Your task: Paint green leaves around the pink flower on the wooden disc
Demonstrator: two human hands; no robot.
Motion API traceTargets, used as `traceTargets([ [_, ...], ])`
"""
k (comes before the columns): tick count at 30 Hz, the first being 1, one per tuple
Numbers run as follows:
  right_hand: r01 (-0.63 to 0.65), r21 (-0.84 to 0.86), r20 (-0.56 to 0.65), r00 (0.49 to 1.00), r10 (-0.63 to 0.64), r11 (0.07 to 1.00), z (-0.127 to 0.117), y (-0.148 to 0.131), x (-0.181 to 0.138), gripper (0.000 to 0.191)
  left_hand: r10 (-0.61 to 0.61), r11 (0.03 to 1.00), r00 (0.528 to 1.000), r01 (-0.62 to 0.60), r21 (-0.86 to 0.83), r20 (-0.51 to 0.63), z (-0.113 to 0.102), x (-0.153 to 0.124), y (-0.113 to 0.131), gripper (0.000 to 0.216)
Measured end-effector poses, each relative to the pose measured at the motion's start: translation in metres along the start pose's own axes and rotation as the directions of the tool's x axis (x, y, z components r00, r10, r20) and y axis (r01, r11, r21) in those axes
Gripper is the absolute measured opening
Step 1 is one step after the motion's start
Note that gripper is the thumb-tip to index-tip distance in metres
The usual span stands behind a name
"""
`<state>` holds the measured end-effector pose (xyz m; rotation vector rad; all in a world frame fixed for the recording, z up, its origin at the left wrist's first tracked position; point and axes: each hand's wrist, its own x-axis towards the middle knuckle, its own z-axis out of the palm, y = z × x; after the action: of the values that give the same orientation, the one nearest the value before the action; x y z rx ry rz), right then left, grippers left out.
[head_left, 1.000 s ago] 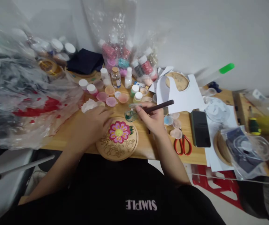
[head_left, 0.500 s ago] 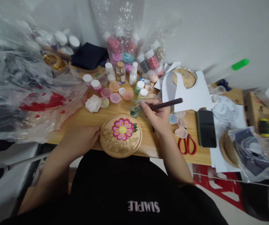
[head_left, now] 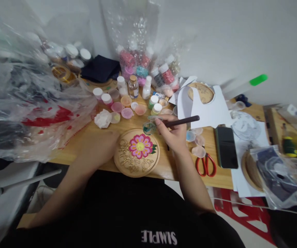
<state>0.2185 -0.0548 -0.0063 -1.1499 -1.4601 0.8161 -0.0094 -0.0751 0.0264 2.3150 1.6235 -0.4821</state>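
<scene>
A round wooden disc (head_left: 127, 165) lies near the table's front edge. It bears a pink and magenta flower with a yellow centre, dark green leaves and gold outlines. My left hand (head_left: 103, 146), blurred by motion, closes at the disc's left rim. My right hand (head_left: 173, 134) pinches a paintbrush with a dark brown handle (head_left: 186, 121), above and right of the disc; its tip is hidden by the fingers. Beside those fingertips is a small clear cup (head_left: 148, 128) with dark green paint, tilted toward me. Whether the fingers also hold this cup is unclear.
Several small paint cups (head_left: 127, 113) and white-capped bottles stand behind the disc. Crumpled tissue (head_left: 103, 119) lies left of them. Plastic bags (head_left: 34, 113) crowd the left. Red-handled scissors (head_left: 205, 165), a phone (head_left: 226, 147) and papers (head_left: 213, 115) are on the right.
The disc has shifted slightly right, with my left hand following at its rim. My right hand keeps its pinch on the paintbrush near the green cup. The whole view has dropped a little.
</scene>
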Motion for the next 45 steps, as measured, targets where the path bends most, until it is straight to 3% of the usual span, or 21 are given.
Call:
traceTargets([
  [5,-0.024,-0.023,-0.040,0.999,0.023,0.999,-0.002,0.002,0.001,0.016,0.193,0.975,0.979,-0.198,-0.100,-0.060,-0.002,0.020,0.021,0.027],
  [7,-0.021,-0.027,-0.050,0.999,0.020,0.999,-0.002,0.005,0.001,0.017,0.154,0.972,0.985,-0.165,-0.167,-0.079,0.000,0.018,0.024,0.028],
  [10,-0.006,-0.025,-0.044,0.999,0.004,1.000,-0.002,0.009,0.000,0.018,0.059,0.981,0.998,-0.058,-0.184,0.003,0.004,0.006,0.019,0.030],
  [12,-0.003,-0.032,-0.034,0.999,0.002,0.999,-0.002,0.011,-0.001,0.020,0.086,0.982,0.994,-0.074,-0.174,0.062,0.006,-0.002,0.014,0.035],
  [17,-0.016,-0.052,-0.017,1.000,0.015,0.999,-0.001,0.012,-0.001,0.027,0.180,0.970,0.982,-0.168,-0.175,0.056,0.009,-0.005,0.015,0.035],
  [25,0.018,-0.045,-0.037,0.999,-0.019,0.999,-0.002,0.011,0.000,0.024,0.071,0.995,0.979,-0.055,-0.087,0.193,-0.002,0.003,0.028,0.029],
  [30,0.007,-0.041,-0.029,1.000,-0.008,0.999,-0.002,0.013,-0.001,0.023,-0.032,0.999,0.999,0.032,0.020,0.007,-0.003,0.012,0.020,0.031],
  [34,0.004,-0.012,-0.030,1.000,-0.004,1.000,-0.002,0.012,0.000,0.021,0.043,0.998,0.984,-0.037,0.042,-0.172,0.002,0.027,0.023,0.026],
  [40,-0.010,-0.025,-0.029,1.000,0.009,1.000,-0.002,0.009,0.001,0.022,0.059,0.986,0.969,-0.093,-0.136,-0.238,0.006,0.040,0.033,0.027],
  [45,-0.015,-0.029,-0.036,0.999,0.014,0.999,-0.003,0.009,0.000,0.023,0.064,0.979,0.949,-0.120,-0.164,-0.308,0.009,0.039,0.029,0.028],
])
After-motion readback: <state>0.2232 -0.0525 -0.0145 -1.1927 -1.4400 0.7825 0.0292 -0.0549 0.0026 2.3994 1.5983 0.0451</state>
